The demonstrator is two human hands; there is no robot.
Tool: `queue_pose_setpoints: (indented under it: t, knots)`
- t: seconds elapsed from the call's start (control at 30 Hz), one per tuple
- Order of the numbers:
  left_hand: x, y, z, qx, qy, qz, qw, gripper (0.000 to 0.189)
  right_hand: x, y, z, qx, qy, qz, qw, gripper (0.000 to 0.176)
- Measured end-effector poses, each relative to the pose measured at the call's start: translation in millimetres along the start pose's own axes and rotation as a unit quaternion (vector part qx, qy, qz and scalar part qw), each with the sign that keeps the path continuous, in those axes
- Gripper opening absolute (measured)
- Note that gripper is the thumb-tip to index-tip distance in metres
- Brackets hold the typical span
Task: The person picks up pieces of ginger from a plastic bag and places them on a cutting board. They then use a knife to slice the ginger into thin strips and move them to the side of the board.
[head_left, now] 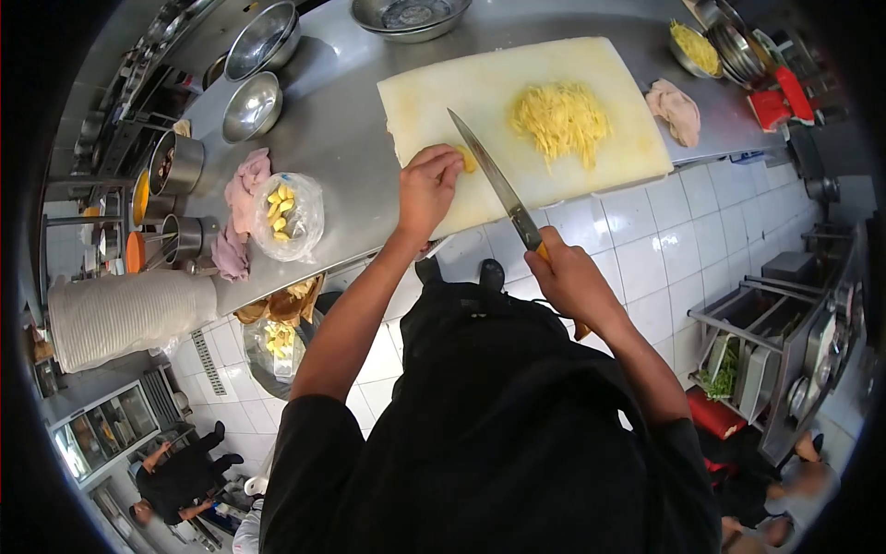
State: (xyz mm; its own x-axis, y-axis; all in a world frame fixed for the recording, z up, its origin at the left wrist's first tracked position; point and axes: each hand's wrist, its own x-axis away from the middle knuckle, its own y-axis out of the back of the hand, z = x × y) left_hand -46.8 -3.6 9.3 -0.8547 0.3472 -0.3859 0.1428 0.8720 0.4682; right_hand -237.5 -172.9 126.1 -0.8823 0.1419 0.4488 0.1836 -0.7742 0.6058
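Observation:
My right hand (570,275) is wrapped around the handle of a long kitchen knife (498,180), its blade angled up and left over the white cutting board (420,102). My left hand (428,189) has its fingers bent together at a small yellow piece of vegetable (467,160) on the board, left of the blade. Knife and piece appear slightly apart. Farther right on the board lies a heap of thin yellow shreds (561,120). Left of the board, a clear plastic bag (312,217) holds several peeled yellow pieces (281,205).
Metal bowls (252,107) and pink cloths (247,189) sit on the steel table (332,120). At right are another cloth (675,112) and a bowl of yellow shreds (696,51). Below the table's edge stands a lined bin (274,355). One person (185,475) is at lower left, others at lower right.

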Motion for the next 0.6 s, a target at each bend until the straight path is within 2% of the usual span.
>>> queue_pose_setpoints:
  t: [0.4, 0.6]
  knots:
    - [1, 1, -5, 0.007, 0.006, -0.004, 1.0, 0.01, 3, -1, 3, -0.008, 0.007, 0.008, 1.0, 0.027]
    - [-2, 3, -4, -0.013, -0.005, 0.013, 1.0, 0.012, -23, -21, -10, 0.015, 0.025, 0.001, 1.0, 0.028]
